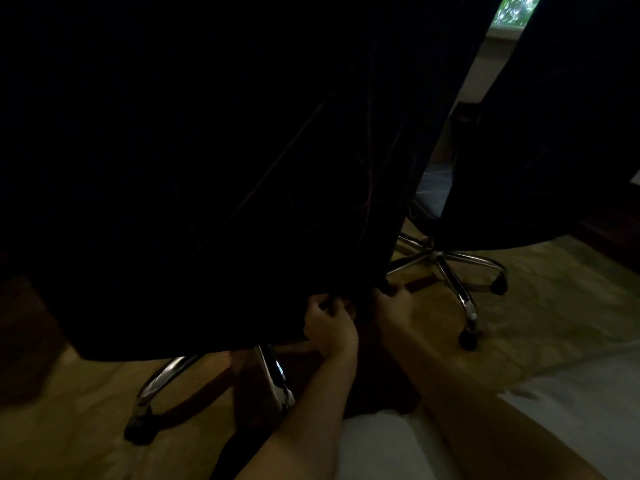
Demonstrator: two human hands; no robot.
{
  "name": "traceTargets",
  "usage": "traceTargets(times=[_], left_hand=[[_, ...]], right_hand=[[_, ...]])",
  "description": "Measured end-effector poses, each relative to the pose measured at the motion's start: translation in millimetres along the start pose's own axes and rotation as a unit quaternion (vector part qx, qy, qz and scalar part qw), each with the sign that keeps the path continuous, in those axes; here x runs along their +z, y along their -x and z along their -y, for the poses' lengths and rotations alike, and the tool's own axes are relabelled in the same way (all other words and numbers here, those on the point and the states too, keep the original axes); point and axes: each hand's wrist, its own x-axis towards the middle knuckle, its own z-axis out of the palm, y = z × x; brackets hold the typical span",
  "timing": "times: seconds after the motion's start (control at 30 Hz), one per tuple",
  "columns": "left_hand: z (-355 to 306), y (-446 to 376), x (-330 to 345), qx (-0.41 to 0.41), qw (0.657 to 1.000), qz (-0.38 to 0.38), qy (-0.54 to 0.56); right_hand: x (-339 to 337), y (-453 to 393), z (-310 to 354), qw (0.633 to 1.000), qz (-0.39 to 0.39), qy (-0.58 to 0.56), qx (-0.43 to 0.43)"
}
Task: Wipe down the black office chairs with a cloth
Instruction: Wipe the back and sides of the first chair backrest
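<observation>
- Left hand (329, 327) curls its fingers onto the lower edge of the near black chair (207, 150)
- Right hand (393, 304) grips the same edge, just beside it
- Cloth hidden or too dark to tell
- 2nd chair (540, 133) stands behind, on the carpet (554, 306)

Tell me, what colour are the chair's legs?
Shiny silver chair legs, clearest in the head view.

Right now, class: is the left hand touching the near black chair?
Touching. The head view shows the left hand with its fingers curled against the bottom edge of the near chair.
</observation>
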Motion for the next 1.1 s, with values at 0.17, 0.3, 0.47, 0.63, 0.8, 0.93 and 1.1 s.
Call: traceTargets(times=[0.17,0.3,0.47,0.63,0.8,0.93,1.1], left_hand=[[6,-11,-55,0.066,0.996,-0.059,-0.018],[-4,-21,-109,0.09,0.987,-0.128,0.041],[-13,-29,-144,0.105,0.984,-0.134,0.055],[-2,-18,-96,0.099,0.993,-0.057,0.008],[12,10,-20,0.035,0.997,0.02,-0.061],[6,13,21,-0.082,0.993,0.078,0.04],[3,1,18,-0.06,0.995,0.048,0.061]], right_hand=[[34,31,-6,0.998,0.057,0.006,0.009],[78,62,-14,0.991,0.125,0.016,0.037],[106,81,-24,0.987,0.159,0.012,0.033],[70,61,-1,0.992,0.084,-0.055,0.074],[13,15,19,0.991,-0.038,-0.108,0.07],[-17,-3,22,0.984,-0.04,-0.153,0.086],[-5,-1,25,0.982,-0.028,-0.17,0.082]])
